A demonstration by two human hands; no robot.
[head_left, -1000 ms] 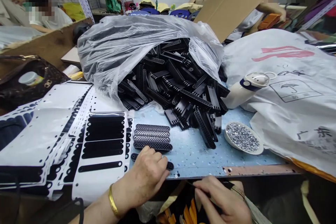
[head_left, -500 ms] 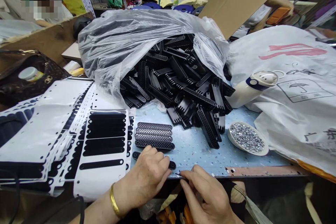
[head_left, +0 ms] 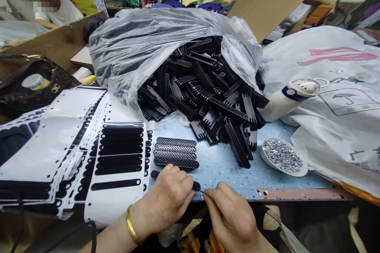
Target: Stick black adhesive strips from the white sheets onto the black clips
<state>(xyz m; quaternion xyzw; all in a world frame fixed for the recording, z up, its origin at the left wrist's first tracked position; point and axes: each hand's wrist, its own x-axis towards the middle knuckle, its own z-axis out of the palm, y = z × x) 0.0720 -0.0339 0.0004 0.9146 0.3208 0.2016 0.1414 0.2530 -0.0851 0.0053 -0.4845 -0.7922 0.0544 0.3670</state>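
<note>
My left hand [head_left: 173,191] is closed in a fist over a black bar with rounded ends [head_left: 196,186], pressing it near the table's front edge. Both ends of the bar stick out from under the hand. My right hand [head_left: 230,215] pinches a thin dark pin-like piece [head_left: 202,191], whose tip points at the bar's right end; whether they touch I cannot tell. Behind the left hand lie several black bars with a lattice pattern [head_left: 175,154], side by side. To the left, a white sheet [head_left: 118,199] carries black adhesive strips [head_left: 118,146].
A clear plastic bag [head_left: 133,39] spills a heap of black slotted parts [head_left: 208,87] onto the blue tabletop [head_left: 213,170]. At right stand a bowl of small shiny pieces [head_left: 282,156], a white bottle [head_left: 285,101] and a white sack [head_left: 335,59]. A brown handbag [head_left: 56,79] sits at left.
The pin-like piece in my right hand has risen slightly, closer to the right end of the bar. My left hand keeps its hold, and the view has shifted a little.
</note>
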